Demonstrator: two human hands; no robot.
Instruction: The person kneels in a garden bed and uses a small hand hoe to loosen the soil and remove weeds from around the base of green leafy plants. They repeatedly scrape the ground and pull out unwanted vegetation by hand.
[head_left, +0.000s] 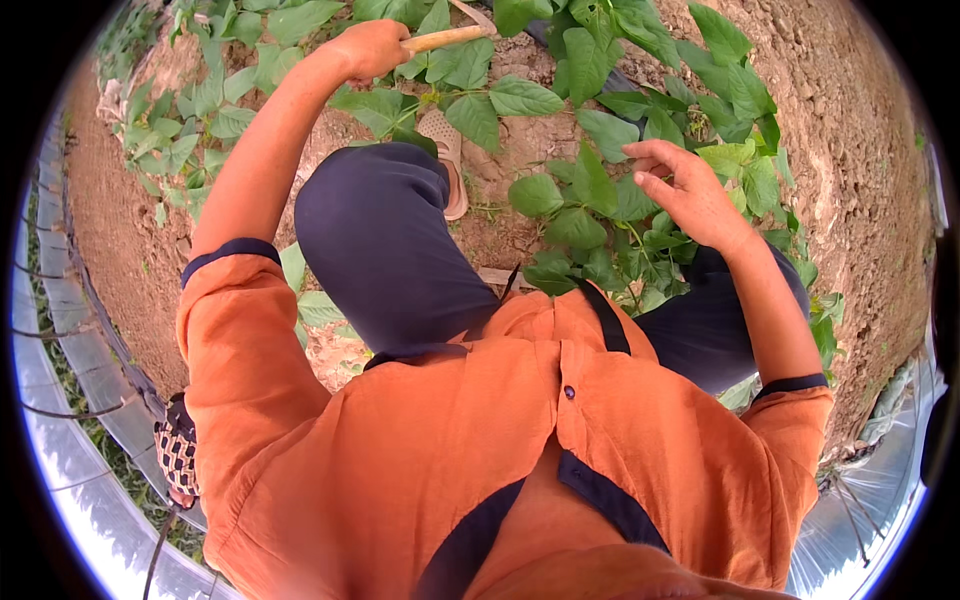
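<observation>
At the upper left, my left hand (373, 51) is closed around the wooden handle (446, 37) of a short hand tool, a hoe or sickle. Its narrow metal blade (474, 13) angles up and back, partly cut off by the top edge. Green leaves of a bean-like plant (469, 67) lie just under the handle. My right hand (679, 180) hovers over another leafy plant (592, 184), fingers loosely bent and apart, with nothing seen in it. Its fingertips are close to a leaf (609, 135); whether they touch, I cannot tell. Both knees are bent, in dark trousers (390, 240).
A beige perforated clog (444, 150) stands on dry, cracked soil (487, 169). Dark strip material (619, 81) runs among the leaves. Plants (169, 150) grow at left. Plastic sheeting (82, 375) curves along the sides. Part of another person in patterned cloth (178, 450) shows at left.
</observation>
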